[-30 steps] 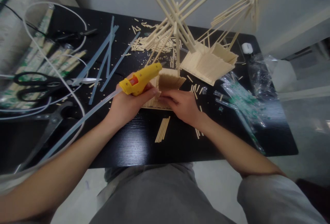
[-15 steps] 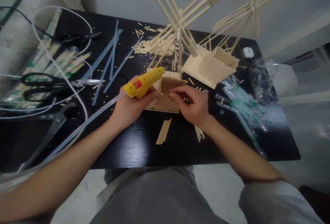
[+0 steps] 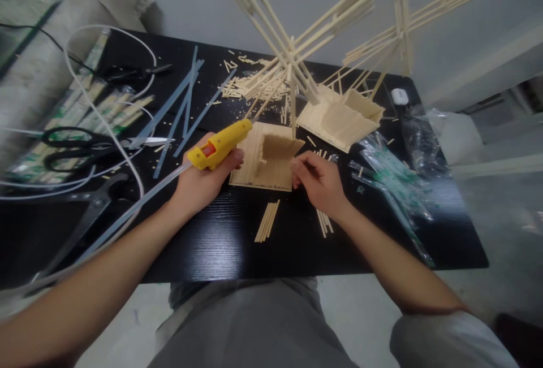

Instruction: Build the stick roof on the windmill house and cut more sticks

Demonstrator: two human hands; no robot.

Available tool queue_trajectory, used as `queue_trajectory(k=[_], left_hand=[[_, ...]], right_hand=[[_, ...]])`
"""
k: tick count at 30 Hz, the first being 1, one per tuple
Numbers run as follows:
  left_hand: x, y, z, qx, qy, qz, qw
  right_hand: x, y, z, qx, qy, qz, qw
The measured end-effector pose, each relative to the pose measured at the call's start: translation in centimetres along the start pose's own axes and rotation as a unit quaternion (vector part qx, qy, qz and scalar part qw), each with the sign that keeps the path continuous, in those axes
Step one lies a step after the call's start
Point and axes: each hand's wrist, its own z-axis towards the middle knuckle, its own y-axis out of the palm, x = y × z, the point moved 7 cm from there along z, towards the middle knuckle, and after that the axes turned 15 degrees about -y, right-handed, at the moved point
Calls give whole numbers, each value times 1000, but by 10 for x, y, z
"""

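Near the front edge of the desk (image 3: 237, 255), the left hand (image 3: 201, 184) grips a yellow glue gun (image 3: 221, 144); the right hand (image 3: 318, 180) curls beside the stick base (image 3: 254, 171), its pinch unclear.

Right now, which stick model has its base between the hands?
The nearer stick model, on the left; the other model is farther back, beyond the right hand.

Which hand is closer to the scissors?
The left hand. It is to the right of the scissors; the right hand is farther right, by the wooden base.
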Motion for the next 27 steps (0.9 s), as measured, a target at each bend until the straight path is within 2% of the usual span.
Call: queue_trajectory(k=[2, 4, 8, 13, 27], left_hand=[[-1, 0, 0, 4, 4, -14, 1000], [-1, -1, 0, 11, 12, -16, 1000], [-2, -4, 1, 26, 22, -36, 999], [-9, -11, 8, 47, -4, -60, 997], [-5, -20, 13, 99, -3, -114, 988]], right_hand=[[13, 6, -2, 18, 59, 127, 990], [22, 11, -4, 36, 108, 226, 968], [28, 15, -7, 54, 166, 319, 931], [27, 16, -9, 50, 174, 337, 924], [34, 13, -10, 27, 166, 289, 943]])
